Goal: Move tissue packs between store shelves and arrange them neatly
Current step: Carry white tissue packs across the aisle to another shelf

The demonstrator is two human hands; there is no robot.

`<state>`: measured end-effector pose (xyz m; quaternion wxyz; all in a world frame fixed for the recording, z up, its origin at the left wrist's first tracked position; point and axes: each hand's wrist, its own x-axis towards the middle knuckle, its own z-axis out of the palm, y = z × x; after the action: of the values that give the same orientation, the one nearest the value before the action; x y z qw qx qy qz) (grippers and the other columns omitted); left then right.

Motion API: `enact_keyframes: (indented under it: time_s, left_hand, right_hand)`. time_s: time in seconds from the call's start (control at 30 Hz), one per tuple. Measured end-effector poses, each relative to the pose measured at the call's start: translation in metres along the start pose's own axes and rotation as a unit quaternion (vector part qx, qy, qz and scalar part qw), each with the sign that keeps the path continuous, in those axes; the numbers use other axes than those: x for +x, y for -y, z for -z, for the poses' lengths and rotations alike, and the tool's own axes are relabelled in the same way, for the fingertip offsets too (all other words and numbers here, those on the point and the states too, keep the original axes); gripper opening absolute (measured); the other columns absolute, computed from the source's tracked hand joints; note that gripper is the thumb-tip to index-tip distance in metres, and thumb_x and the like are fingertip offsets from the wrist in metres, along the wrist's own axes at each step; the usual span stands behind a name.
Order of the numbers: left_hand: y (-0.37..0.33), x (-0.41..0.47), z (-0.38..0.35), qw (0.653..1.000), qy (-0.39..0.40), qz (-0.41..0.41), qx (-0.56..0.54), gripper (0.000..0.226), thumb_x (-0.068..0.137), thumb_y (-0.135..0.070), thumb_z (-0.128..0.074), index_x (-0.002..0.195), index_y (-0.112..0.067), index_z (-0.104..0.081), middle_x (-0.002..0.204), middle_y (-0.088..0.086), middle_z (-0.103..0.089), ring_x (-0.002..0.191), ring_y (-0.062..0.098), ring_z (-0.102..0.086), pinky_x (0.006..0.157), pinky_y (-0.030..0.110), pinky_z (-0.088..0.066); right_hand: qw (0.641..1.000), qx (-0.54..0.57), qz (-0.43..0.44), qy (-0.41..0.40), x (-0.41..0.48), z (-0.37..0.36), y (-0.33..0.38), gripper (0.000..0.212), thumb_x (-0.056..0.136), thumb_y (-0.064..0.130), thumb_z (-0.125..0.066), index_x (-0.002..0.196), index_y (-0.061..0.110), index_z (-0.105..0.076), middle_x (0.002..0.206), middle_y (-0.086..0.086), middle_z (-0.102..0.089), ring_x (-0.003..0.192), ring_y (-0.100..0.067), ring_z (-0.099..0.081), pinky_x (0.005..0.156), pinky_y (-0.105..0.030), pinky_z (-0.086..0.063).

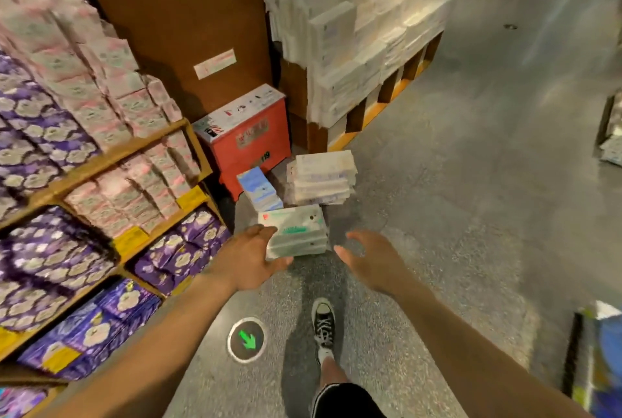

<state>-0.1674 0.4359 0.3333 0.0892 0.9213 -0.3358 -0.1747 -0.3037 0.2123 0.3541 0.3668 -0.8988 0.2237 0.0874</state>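
A short stack of white-and-green tissue packs [296, 232] sits on the grey floor in front of me. My left hand [250, 261] reaches to its left side, fingers spread and touching or nearly touching the packs. My right hand [368, 257] is open to the right of the stack, a small gap away. Behind it lie a blue-and-white pack [257, 189] and a taller stack of pale packs [321, 178]. The wooden shelves [111, 157] on the left hold pink and purple tissue packs.
A red box [247, 135] stands against a brown panel [175, 14] behind the packs. A pallet of white packs [363, 40] fills the back. My foot in a black sneaker [323, 323] is on the floor beside a green arrow marker [247, 340]. More goods [599, 357] stand at lower right.
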Motion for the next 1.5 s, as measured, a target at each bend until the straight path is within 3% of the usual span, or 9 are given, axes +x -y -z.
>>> enact_keyframes:
  time_s: [0.23,0.5,0.77,0.87,1.03,1.17,1.27,1.37,1.5]
  left_hand:
    - [0.075,0.197,-0.038,0.999,0.008,0.048,0.002,0.085,0.087,-0.076,-0.046,0.152,-0.021,-0.039,0.154,0.006,-0.044,0.137,0.029,-0.045,0.111,0.037,-0.039]
    - [0.201,0.388,-0.209,0.996,0.082,0.044,0.015,0.083,0.090,-0.070,-0.051,0.156,-0.025,-0.028,0.161,0.000,-0.033,0.145,0.020,-0.034,0.119,0.035,-0.028]
    - [0.320,0.509,-0.392,0.990,0.078,0.114,-0.029,0.084,0.089,-0.070,-0.052,0.156,-0.026,-0.026,0.159,-0.001,-0.035,0.143,0.020,-0.035,0.117,0.036,-0.032]
    - [0.350,0.536,-0.440,0.989,0.062,0.128,-0.040,0.083,0.090,-0.068,-0.054,0.155,-0.025,-0.025,0.157,-0.001,-0.036,0.142,0.020,-0.035,0.114,0.034,-0.034]
    - [0.386,0.569,-0.492,0.982,-0.068,0.156,-0.083,0.093,0.084,-0.070,-0.059,0.156,-0.018,-0.030,0.158,0.009,-0.035,0.144,0.031,-0.037,0.116,0.048,-0.036]
    - [0.402,0.593,-0.516,0.932,-0.088,0.262,-0.235,0.085,0.083,-0.062,-0.067,0.147,-0.020,-0.030,0.134,0.003,-0.051,0.107,0.025,-0.062,0.078,0.039,-0.057]
    - [0.407,0.607,-0.522,0.851,-0.077,0.336,-0.397,0.066,0.082,-0.060,-0.071,0.126,-0.016,-0.052,0.099,-0.004,-0.072,0.070,0.008,-0.072,0.045,0.018,-0.049]
    - [0.407,0.605,-0.522,0.823,-0.084,0.355,-0.436,0.054,0.081,-0.056,-0.075,0.115,-0.021,-0.051,0.089,-0.004,-0.072,0.066,0.010,-0.072,0.042,0.020,-0.051]
    - [0.404,0.585,-0.504,0.788,-0.110,0.337,-0.503,0.055,0.070,-0.064,-0.080,0.111,-0.034,-0.058,0.093,-0.004,-0.077,0.072,0.018,-0.076,0.065,0.045,-0.063]
  right_hand:
    - [0.999,-0.015,-0.018,0.030,0.233,-0.039,-0.035,0.059,0.099,0.051,-0.055,0.147,0.017,-0.048,0.149,-0.006,-0.050,0.128,-0.024,-0.053,0.101,-0.034,-0.042]
    - [0.997,-0.022,-0.054,0.055,0.451,-0.201,-0.156,0.077,0.081,0.084,-0.040,0.137,0.032,-0.053,0.142,0.004,-0.055,0.124,-0.015,-0.055,0.101,-0.030,-0.047]
    - [0.996,-0.053,-0.063,0.023,0.607,-0.348,-0.286,0.044,0.094,0.063,-0.052,0.126,0.034,-0.059,0.132,0.011,-0.057,0.112,-0.009,-0.055,0.097,-0.029,-0.047]
    - [0.993,-0.106,-0.038,0.024,0.653,-0.387,-0.326,0.059,0.091,0.073,-0.042,0.130,0.032,-0.058,0.144,0.007,-0.051,0.126,-0.015,-0.051,0.107,-0.033,-0.043]
    - [0.996,-0.049,-0.068,-0.038,0.706,-0.413,-0.352,0.072,0.087,0.059,-0.068,0.141,0.021,-0.041,0.139,-0.005,-0.051,0.121,-0.024,-0.053,0.100,-0.043,-0.050]
    - [0.985,0.087,-0.146,-0.011,0.740,-0.427,-0.368,0.093,0.073,0.070,-0.075,0.142,0.019,-0.038,0.125,0.000,-0.060,0.104,-0.022,-0.065,0.087,-0.042,-0.058]
    - [0.966,0.187,-0.177,0.010,0.758,-0.424,-0.371,0.091,0.065,0.069,-0.078,0.136,0.018,-0.053,0.117,0.000,-0.069,0.093,-0.019,-0.071,0.069,-0.033,-0.060]
    - [0.950,0.250,-0.185,0.016,0.758,-0.425,-0.363,0.084,0.061,0.059,-0.081,0.129,0.016,-0.059,0.109,-0.003,-0.073,0.091,-0.023,-0.074,0.070,-0.036,-0.064]
    - [0.944,0.288,-0.157,-0.019,0.735,-0.408,-0.334,0.065,0.071,0.047,-0.084,0.125,0.020,-0.060,0.113,-0.001,-0.073,0.098,-0.023,-0.072,0.085,-0.047,-0.062]
